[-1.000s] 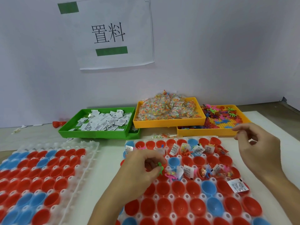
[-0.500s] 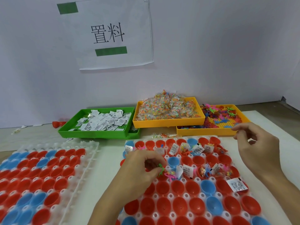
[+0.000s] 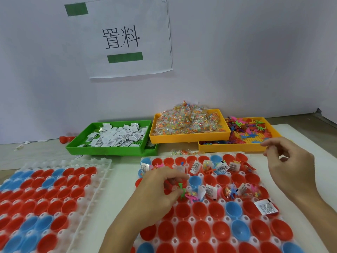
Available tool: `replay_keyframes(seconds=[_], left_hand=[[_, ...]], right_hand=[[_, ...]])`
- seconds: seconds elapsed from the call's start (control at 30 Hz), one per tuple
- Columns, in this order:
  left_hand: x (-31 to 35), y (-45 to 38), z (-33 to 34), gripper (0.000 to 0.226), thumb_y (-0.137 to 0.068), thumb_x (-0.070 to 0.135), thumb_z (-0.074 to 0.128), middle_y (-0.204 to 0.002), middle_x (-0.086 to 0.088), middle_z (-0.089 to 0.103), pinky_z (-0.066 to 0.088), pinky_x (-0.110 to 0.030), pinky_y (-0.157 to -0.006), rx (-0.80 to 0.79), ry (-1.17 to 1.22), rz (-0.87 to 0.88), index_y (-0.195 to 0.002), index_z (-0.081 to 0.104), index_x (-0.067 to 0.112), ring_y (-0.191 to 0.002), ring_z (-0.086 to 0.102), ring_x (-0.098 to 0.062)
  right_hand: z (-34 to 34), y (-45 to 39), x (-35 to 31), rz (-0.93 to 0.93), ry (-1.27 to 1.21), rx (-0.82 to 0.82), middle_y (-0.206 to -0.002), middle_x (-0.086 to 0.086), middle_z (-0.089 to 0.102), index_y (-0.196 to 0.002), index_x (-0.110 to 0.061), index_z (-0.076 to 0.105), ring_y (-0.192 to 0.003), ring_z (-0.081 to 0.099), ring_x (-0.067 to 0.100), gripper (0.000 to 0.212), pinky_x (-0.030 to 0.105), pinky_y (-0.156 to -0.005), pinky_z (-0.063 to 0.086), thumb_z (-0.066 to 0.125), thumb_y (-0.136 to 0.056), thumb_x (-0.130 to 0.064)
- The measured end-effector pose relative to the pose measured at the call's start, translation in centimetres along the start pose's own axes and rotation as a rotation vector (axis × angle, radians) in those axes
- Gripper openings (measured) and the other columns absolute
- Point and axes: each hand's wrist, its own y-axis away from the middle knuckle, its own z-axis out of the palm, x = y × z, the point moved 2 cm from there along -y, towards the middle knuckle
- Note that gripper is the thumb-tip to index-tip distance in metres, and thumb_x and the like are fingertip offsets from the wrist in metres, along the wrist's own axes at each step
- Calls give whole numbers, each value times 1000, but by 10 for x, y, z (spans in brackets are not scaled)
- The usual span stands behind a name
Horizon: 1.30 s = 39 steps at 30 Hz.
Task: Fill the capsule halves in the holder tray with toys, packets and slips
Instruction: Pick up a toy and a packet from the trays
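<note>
Head view: wall sign (image 3: 127, 38) reads "置料"; slip (image 3: 266, 207) print seems illegible.

Glossy plastic capsule halves (image 3: 217, 209) sit in a translucent plastic holder tray (image 3: 191, 219); paper slips (image 3: 116, 137) fill a shiny green tray (image 3: 109, 149) at eleven o'clock.

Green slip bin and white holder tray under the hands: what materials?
Green rectangular slip bin: looks like rigid opaque moulded plastic, with a slight sheen and crisp rims. White translucent holder tray: probably thin formed plastic, milky and see-through, glossy highlights on its bumps.
</note>
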Motion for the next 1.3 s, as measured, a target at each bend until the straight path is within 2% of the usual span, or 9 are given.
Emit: replay_keyframes(seconds=[0.17, 0.27, 0.4, 0.6, 0.7, 0.83, 1.07, 1.17, 1.3], left_hand=[[4, 2, 0, 27, -84, 26, 76, -116, 31, 53, 36, -16, -104, -62, -95, 39, -103, 66, 43, -120, 45, 7], [8, 1, 3, 26, -85, 29, 76, -116, 31, 51, 36, -21, -107, -62, -127, 44, -98, 63, 47, -122, 42, 6], [10, 1, 6, 22, -86, 38, 73, -116, 32, 52, 37, -20, -105, -41, -149, 52, -95, 59, 52, -120, 42, 9], [15, -5, 10, 15, -87, 37, 71, -100, 21, 60, 37, -18, -84, 27, -150, 107, -86, 57, 44, -97, 50, 1], [16, -6, 11, 12, -86, 32, 73, -97, 18, 62, 40, -22, -88, 33, -134, 124, -79, 65, 37, -100, 53, -3], [15, -4, 12, 3, -88, 34, 71, -102, 25, 59, 35, -16, -93, -5, -169, 131, -85, 72, 34, -108, 48, 0], [11, 3, 7, 15, -91, 26, 69, -116, 31, 51, 27, -11, -102, -105, -204, 141, -97, 71, 39, -124, 38, 1], [11, 2, 6, 22, -90, 21, 70, -117, 32, 49, 27, -11, -102, -115, -232, 140, -99, 70, 41, -123, 36, 3], [15, -1, 12, 19, -91, 24, 68, -113, 32, 50, 26, -5, -95, -83, -268, 143, -99, 70, 41, -117, 37, 4]], right_hand=[[0, 0, -1, 2, -3, 4, -78, -8, 64, -89, -18, 67, -69, 60, 19, 24, 8, -60, 44, 54, -95, 1], [0, 0, -2, 6, -3, 3, -79, -9, 62, -90, -18, 67, -74, 62, 14, 23, 6, -60, 45, 54, -95, 1], [-1, 1, -3, 3, 4, 1, -79, -10, 62, -90, -18, 67, -75, 62, 14, 23, 4, -61, 45, 54, -95, 0], [0, 1, -3, 7, 7, -1, -79, -13, 61, -90, -19, 66, -75, 62, 12, 23, 3, -61, 44, 54, -95, 0], [0, 1, -3, 6, 9, -1, -78, -12, 61, -90, -19, 66, -73, 61, 13, 24, 4, -62, 44, 54, -95, 1], [0, 0, -1, 5, 12, -2, -77, -8, 63, -90, -17, 67, -72, 58, 20, 23, 3, -61, 43, 54, -95, 1], [-1, 0, -1, 12, 3, 5, -77, -10, 63, -90, -18, 68, -75, 60, 15, 24, 2, -61, 44, 54, -95, 1], [-1, 0, -1, 15, 4, 10, -77, -8, 63, -89, -18, 68, -70, 59, 17, 23, 3, -60, 44, 54, -95, 0], [-1, 0, -1, 16, 6, 9, -78, -2, 64, -90, -16, 68, -74, 63, 16, 22, 3, -61, 44, 54, -95, 0]])
